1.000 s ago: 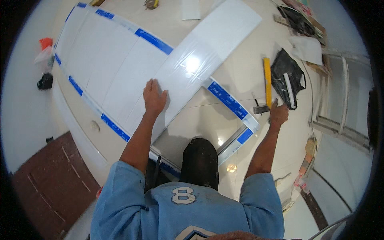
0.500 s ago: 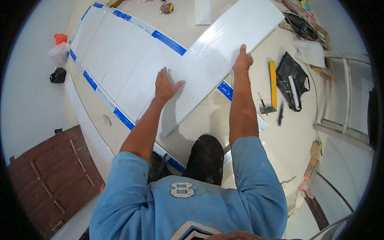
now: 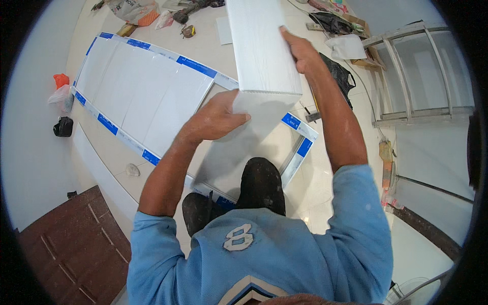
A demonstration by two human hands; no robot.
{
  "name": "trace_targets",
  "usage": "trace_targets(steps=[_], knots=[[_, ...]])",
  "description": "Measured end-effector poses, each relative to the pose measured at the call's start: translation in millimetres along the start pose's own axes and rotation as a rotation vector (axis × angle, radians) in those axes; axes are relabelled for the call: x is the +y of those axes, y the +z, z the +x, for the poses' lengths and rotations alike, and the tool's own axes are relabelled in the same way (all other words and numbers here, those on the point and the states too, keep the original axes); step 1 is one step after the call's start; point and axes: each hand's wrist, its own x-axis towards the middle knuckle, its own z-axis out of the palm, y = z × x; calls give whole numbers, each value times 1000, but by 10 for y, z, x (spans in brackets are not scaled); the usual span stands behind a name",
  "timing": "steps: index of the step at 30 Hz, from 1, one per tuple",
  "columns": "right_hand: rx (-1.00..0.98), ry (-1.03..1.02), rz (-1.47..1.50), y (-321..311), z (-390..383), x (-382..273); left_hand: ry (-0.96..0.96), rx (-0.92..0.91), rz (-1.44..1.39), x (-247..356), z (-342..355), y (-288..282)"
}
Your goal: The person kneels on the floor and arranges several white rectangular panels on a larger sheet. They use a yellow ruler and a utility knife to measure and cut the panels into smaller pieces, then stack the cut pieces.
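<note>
A long white panel point(image 3: 264, 56) is raised above the floor, its near end edge toward me. My left hand point(image 3: 216, 118) grips its near left corner, thumb on the end face and fingers behind the edge. Farther along, my right hand point(image 3: 301, 51) clasps the right long edge, thumb lying on top. Beneath it lies a rectangular frame point(image 3: 195, 69) edged with blue and white film. Several white strips point(image 3: 147, 71) fill the frame's far left part. At the near right end the floor shows through, and the raised panel hides part of the frame.
A metal ladder point(image 3: 396, 76) stands at the right, near a black bag point(image 3: 338, 76). Beside my right forearm lies a tool with a dark block point(image 3: 313, 117). Beyond the frame sits a tape measure point(image 3: 188, 31). A long white strip point(image 3: 104, 173) and a brown door point(image 3: 76, 249) are left.
The panel has been lifted and turned, now pointing straight away from me. My left hand has moved from its flat surface to the near corner. My right hand still holds the right edge.
</note>
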Motion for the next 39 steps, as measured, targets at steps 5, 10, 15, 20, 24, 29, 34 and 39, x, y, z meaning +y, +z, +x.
trace_targets(steps=[5,10,15,20,24,29,34,39], knots=[[-258,43,-179,369,-475,-68,147,130,156,134,-710,-30],[-383,23,-269,952,-1094,-232,303,301,137,284,-1512,-128],[-576,-70,-695,1465,-1974,-166,313,441,168,543,-2469,42],[-598,-210,-738,1518,-2705,-146,327,822,272,625,-3214,328],[-752,-426,-663,1526,-3236,-70,464,1163,130,535,-3583,530],[-789,-372,-359,1672,-3827,175,753,1248,-194,363,-4038,442],[-878,-285,-113,1783,-4177,337,845,1023,-338,231,-4422,193],[-874,-448,249,1995,-3865,215,693,995,-294,275,-4421,366]])
